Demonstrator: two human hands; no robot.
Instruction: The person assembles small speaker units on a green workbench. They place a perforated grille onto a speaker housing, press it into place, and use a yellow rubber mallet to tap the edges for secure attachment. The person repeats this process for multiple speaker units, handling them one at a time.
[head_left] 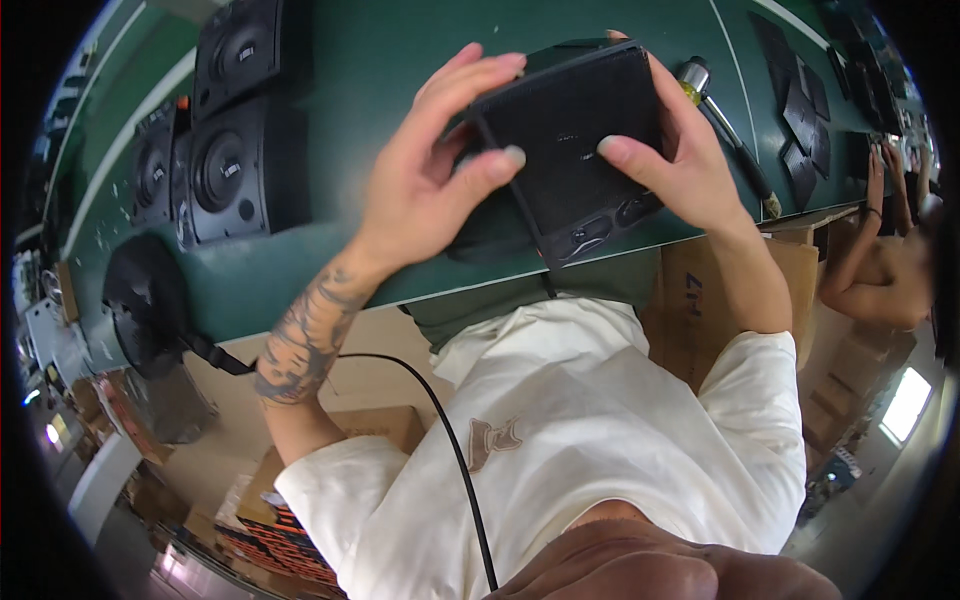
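A black, box-shaped speaker (575,130) is tilted between my hands above the near edge of the table. Its face towards me is flat and dark, with small pale marks and rounded fittings along the lower edge. My right hand (690,165) grips its right side, thumb on the face and fingers behind. On the opposite side, my left hand (435,155) has its thumb at the left edge and its fingertips by the upper left corner. Part of the left palm and the speaker's far side are hidden.
Several black speakers (228,170) with round cones stand at the left of the green table (385,60). A black bag (145,300) hangs near its left edge. Right of me lie a long-handled brush (742,160) and flat black panels (800,110). A co-worker's hands (880,175) show farther right.
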